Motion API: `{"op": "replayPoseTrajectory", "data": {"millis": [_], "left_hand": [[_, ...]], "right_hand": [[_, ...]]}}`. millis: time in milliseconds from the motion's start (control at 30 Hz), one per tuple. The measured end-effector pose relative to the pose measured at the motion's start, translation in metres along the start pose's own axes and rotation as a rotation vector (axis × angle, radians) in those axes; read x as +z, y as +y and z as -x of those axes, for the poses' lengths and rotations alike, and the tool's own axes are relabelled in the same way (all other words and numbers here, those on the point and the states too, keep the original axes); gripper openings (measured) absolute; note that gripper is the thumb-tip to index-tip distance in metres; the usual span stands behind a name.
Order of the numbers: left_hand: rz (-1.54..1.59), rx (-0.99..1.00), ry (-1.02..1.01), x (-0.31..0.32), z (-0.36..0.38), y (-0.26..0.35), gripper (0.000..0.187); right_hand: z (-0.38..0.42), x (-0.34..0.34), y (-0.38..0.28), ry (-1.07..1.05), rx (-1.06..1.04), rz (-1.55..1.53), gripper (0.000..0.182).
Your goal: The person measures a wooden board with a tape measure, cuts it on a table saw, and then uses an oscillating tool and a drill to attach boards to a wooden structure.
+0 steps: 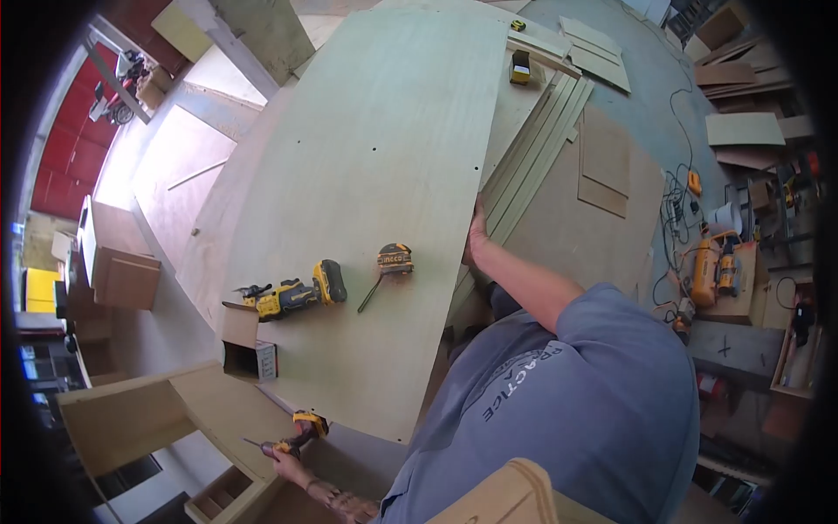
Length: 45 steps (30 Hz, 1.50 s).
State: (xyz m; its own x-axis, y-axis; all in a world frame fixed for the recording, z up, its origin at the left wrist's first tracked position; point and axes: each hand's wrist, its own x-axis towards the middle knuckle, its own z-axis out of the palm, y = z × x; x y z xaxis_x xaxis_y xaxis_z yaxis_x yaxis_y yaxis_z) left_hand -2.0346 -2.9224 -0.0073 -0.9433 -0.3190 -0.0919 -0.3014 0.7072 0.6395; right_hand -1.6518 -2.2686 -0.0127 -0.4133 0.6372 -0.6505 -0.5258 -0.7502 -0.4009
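A large pale plywood sheet [349, 192] fills the middle, with small dark marks on it. My right hand [477, 236] is at the sheet's right edge, its fingers partly hidden by the edge. At the lower left, my left hand [286, 456] is wrapped round a yellow and black drill [307, 430], whose bit points left. On the sheet lie a yellow power tool [292, 295] and a tape measure [395, 258] with a strap. An open small box [250, 360] stands at the sheet's lower left edge.
Long wood strips [537, 157] lie right of the sheet. A wooden cabinet frame [131, 410] stands at the lower left. Cables, an orange compressor [705, 272] and wood offcuts [746, 129] are at the right. A board [497, 498] rises near my body.
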Motion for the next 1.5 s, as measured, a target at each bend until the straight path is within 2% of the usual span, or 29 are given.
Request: {"op": "replayPoseTrajectory", "data": {"millis": [67, 133, 200, 233, 267, 333, 400, 500, 533, 600, 733, 800, 867, 900, 967, 1233, 1333, 1400, 1500], "left_hand": [[-0.162, 0.168, -0.022, -0.069, 0.05, 0.069, 0.046], [-0.167, 0.239, -0.01, -0.117, 0.098, 0.129, 0.042], [-0.029, 0.442, -0.128, -0.152, 0.131, 0.171, 0.043], [0.031, 0.48, -0.213, -0.163, 0.135, 0.183, 0.044], [0.025, 0.485, -0.199, -0.169, 0.147, 0.2, 0.044], [0.103, 0.667, -0.447, -0.163, 0.183, 0.239, 0.042], [0.106, 0.8, -0.531, -0.14, 0.217, 0.266, 0.048], [0.053, 0.865, -0.604, -0.098, 0.238, 0.278, 0.053], [0.033, 0.834, -0.657, -0.089, 0.253, 0.287, 0.055], [0.041, 0.832, -0.626, -0.064, 0.265, 0.287, 0.057], [0.022, 0.868, -0.624, -0.036, 0.284, 0.292, 0.057], [0.079, 0.847, -0.663, -0.034, 0.296, 0.301, 0.057], [0.035, 0.87, -0.656, -0.034, 0.291, 0.301, 0.057], [-0.014, 0.89, -0.652, -0.034, 0.289, 0.299, 0.057], [-0.023, 0.888, -0.651, -0.036, 0.288, 0.295, 0.058], [-0.049, 0.843, -0.72, -0.043, 0.298, 0.302, 0.062], [-0.014, 0.802, -0.811, -0.046, 0.298, 0.303, 0.064], [0.366, 0.792, -0.93, -0.045, 0.286, 0.297, 0.081], [0.394, 0.705, -0.826, -0.053, 0.258, 0.293, 0.089]], "right_hand": [[-0.016, -0.014, 0.004, -0.026, 0.016, -0.043, 0.115], [-0.022, -0.017, 0.005, -0.005, 0.029, -0.064, 0.114], [-0.022, -0.019, 0.005, 0.015, 0.049, -0.075, 0.114], [-0.021, -0.017, 0.004, 0.019, 0.055, -0.092, 0.111], [-0.018, -0.015, 0.003, 0.022, 0.061, -0.109, 0.109], [-0.004, -0.005, -0.002, 0.026, 0.054, -0.095, 0.111], [0.002, -0.001, -0.002, 0.034, 0.044, -0.082, 0.113], [-0.005, -0.007, 0.0, 0.017, 0.015, -0.098, 0.116], [-0.012, -0.013, 0.002, -0.016, 0.035, -0.102, 0.116], [-0.015, -0.017, 0.002, -0.049, 0.053, -0.107, 0.117], [0.002, -0.007, -0.004, 0.025, 0.049, -0.125, 0.11], [0.021, 0.005, -0.01, 0.039, 0.03, -0.113, 0.11], [0.028, 0.013, -0.012, 0.074, -0.099, -0.001, 0.117], [0.019, 0.007, -0.008, 0.071, -0.095, 0.001, 0.117], [0.001, -0.003, -0.003, -0.066, -0.031, -0.107, 0.115], [-0.004, -0.006, 0.0, -0.038, 0.03, -0.129, 0.117], [-0.003, -0.006, -0.002, -0.041, 0.05, -0.128, 0.115], [-0.009, -0.011, 0.0, -0.055, 0.059, -0.133, 0.116], [-0.016, -0.014, 0.003, -0.053, 0.025, -0.129, 0.117]]}}
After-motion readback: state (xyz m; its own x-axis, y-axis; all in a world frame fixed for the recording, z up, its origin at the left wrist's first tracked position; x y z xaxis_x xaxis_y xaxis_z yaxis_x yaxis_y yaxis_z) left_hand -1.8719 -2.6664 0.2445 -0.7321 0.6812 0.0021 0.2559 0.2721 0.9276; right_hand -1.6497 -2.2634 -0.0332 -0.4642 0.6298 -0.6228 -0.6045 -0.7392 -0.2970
